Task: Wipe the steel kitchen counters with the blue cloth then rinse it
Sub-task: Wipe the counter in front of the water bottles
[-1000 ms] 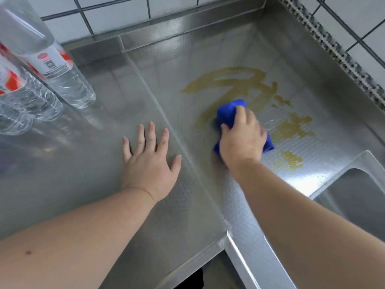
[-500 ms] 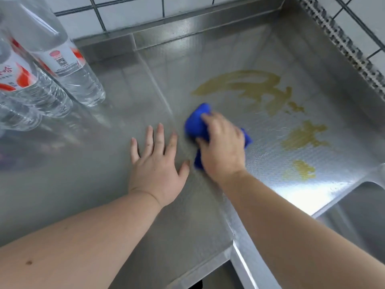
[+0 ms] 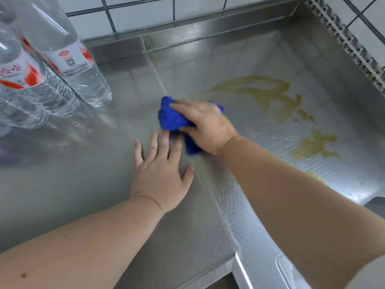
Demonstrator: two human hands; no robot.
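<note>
While the blue cloth (image 3: 173, 117) lay bunched on the steel counter (image 3: 87, 197), the right hand (image 3: 205, 127) gripped it, fingers curled over its top and thumb tucked against its near edge, pressing it down. Just below that thumb, the left hand (image 3: 160, 172) rested flat on the metal, fingers straight and spread, holding nothing, its fingertips almost touching the cloth. Beyond the right knuckles, yellow-brown smears (image 3: 268, 94) streaked the textured surface, with further patches (image 3: 314, 146) nearer the wrist, so the wiping looked barely begun and the rinse was not yet done. Off past the left fingertips stood clear water bottles (image 3: 68, 59), near enough to hinder a wide sweep that way. A sink edge (image 3: 375, 202) showed behind the right forearm, and white wall tiles (image 3: 145, 15) rose past the counter's back lip
</note>
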